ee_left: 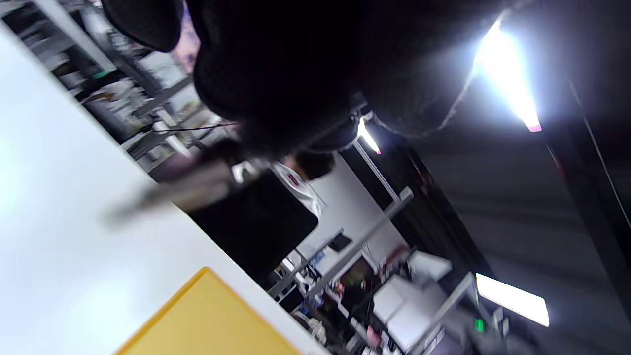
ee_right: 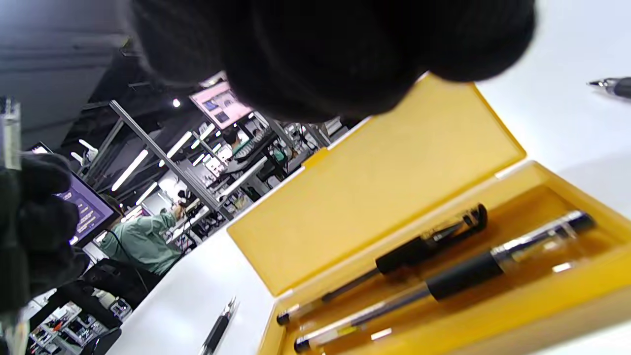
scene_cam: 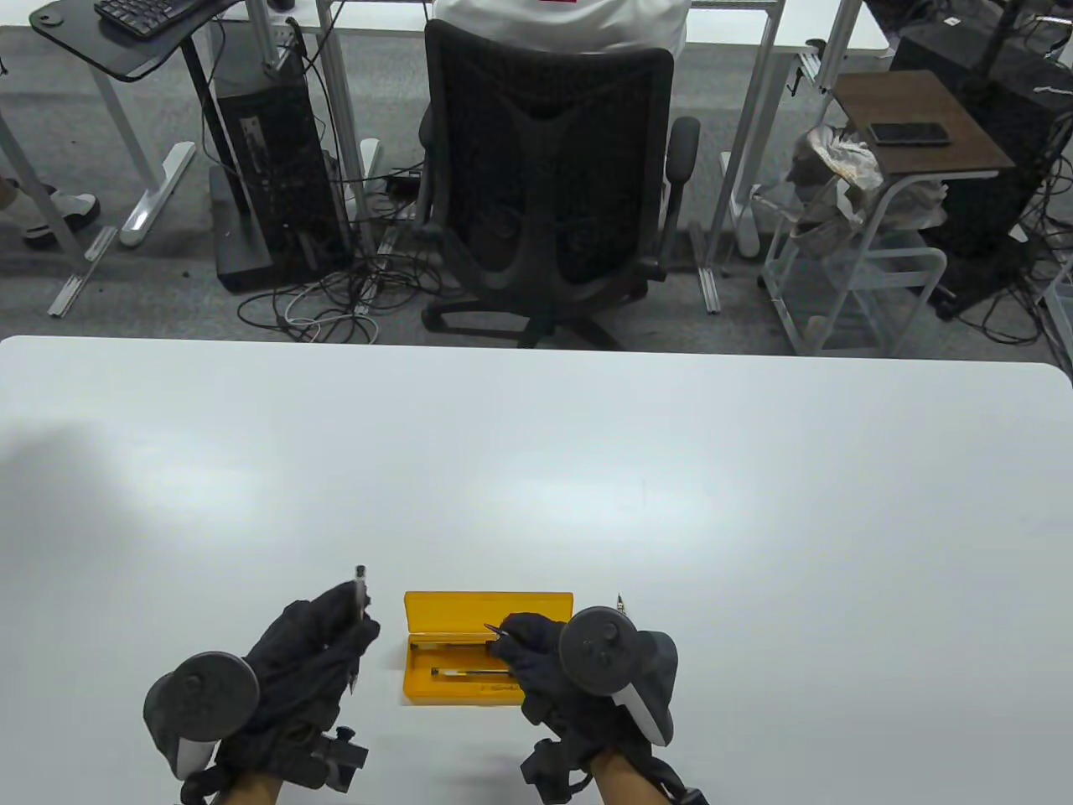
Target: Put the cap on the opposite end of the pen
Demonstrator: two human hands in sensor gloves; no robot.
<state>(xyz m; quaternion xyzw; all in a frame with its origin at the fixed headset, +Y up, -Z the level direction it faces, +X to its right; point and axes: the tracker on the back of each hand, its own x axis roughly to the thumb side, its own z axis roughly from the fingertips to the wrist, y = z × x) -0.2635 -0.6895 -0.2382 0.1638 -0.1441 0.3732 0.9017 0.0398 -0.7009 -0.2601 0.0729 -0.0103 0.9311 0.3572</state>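
My left hand (scene_cam: 356, 625) grips a clear-barrelled pen (scene_cam: 361, 587), which stands nearly upright just left of the open yellow case (scene_cam: 486, 608). In the left wrist view the pen (ee_left: 197, 187) is a blur below my fingers (ee_left: 276, 74). My right hand (scene_cam: 515, 641) hovers over the case and pinches a small dark pointed piece (scene_cam: 495, 629) that looks like a pen cap. The right wrist view shows two pens (ee_right: 409, 251) (ee_right: 463, 281) lying in the case tray, under the lid (ee_right: 394, 187). My left hand (ee_right: 29, 231) shows at that view's left edge.
A loose pen tip (scene_cam: 620, 599) pokes out behind my right hand and also shows in the right wrist view (ee_right: 613, 86). Another dark pen (ee_right: 219, 328) lies on the white table (scene_cam: 536, 470) left of the case. An office chair (scene_cam: 545, 168) stands beyond the far edge.
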